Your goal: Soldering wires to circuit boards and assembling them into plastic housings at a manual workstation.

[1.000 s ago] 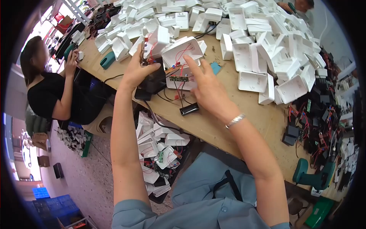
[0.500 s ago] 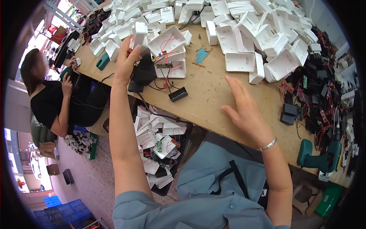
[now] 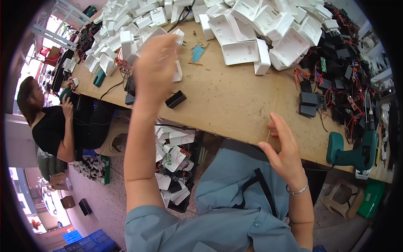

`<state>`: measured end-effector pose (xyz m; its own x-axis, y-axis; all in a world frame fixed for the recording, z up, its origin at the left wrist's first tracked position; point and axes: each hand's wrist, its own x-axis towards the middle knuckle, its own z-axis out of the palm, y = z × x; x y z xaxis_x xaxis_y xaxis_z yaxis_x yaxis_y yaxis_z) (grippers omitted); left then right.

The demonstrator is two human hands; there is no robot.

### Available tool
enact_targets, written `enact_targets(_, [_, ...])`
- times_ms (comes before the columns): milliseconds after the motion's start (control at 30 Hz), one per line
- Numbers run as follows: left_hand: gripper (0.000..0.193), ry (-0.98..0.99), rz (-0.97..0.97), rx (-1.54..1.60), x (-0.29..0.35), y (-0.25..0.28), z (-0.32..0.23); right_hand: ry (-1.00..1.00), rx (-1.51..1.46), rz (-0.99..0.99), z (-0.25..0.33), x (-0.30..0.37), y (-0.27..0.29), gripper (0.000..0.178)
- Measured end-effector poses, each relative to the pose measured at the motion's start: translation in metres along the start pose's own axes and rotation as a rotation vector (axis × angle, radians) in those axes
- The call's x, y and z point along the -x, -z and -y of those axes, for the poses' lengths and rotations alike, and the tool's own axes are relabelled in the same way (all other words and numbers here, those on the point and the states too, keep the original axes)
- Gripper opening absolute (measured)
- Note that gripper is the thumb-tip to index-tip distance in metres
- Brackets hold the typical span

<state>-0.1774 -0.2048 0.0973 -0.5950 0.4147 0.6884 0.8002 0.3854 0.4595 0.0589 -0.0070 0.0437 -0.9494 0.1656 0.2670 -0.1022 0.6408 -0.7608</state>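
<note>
**Wooden bench, white housings, two hands**

Chipboard-topped workbench (image 3: 235,105) across the upper half, pale brown, speckled, near edge running down toward the right. Heaped along its far side: white plastic housings (image 3: 252,38), boxy and open-faced, some stacked, some tipped on edge. Piled at the right end: black modules (image 3: 336,63) threaded with red wires, small green circuit boards among them. Below the bench, by the knees: a bin of white housings with loose boards and red wire (image 3: 174,155). Seated at the left end of the bench: another person in a black top (image 3: 52,126), hands up at the bench edge. Lying on the right near edge: a teal cordless screwdriver (image 3: 350,153), handle toward the bench edge. Lower left, on the floor: blue crates (image 3: 86,239).

Left hand (image 3: 155,63) raised over the bench, blurred, fingers apparently loosely curled; whether anything sits in the grip cannot be told. Just beside its wrist, flat on the wood: a small black box (image 3: 175,99); behind it a white housing with red wires (image 3: 126,63) at the foot of the heap. Right hand (image 3: 285,151) at the near bench edge, fingers spread and empty, fingertips just above the wood, a silver bracelet (image 3: 299,191) on the wrist. Farther back, a small teal scrap (image 3: 197,52) on bare wood.
</note>
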Motion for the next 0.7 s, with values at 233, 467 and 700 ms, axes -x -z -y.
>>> enact_targets(233, [0.015,-0.021,0.336,-0.328,-0.019,-0.114,-0.012,-0.036,-0.030,-0.033,0.000,0.018,0.009,0.058])
enact_targets(467, [0.019,0.059,0.374,-0.290,-0.011,-0.094,0.010,-0.060,0.028,-0.105,-0.013,0.049,0.028,0.052])
enact_targets(700, [0.017,-0.004,0.367,0.139,0.044,-0.095,-0.083,-0.170,-0.047,-0.287,-0.027,0.069,0.055,0.045])
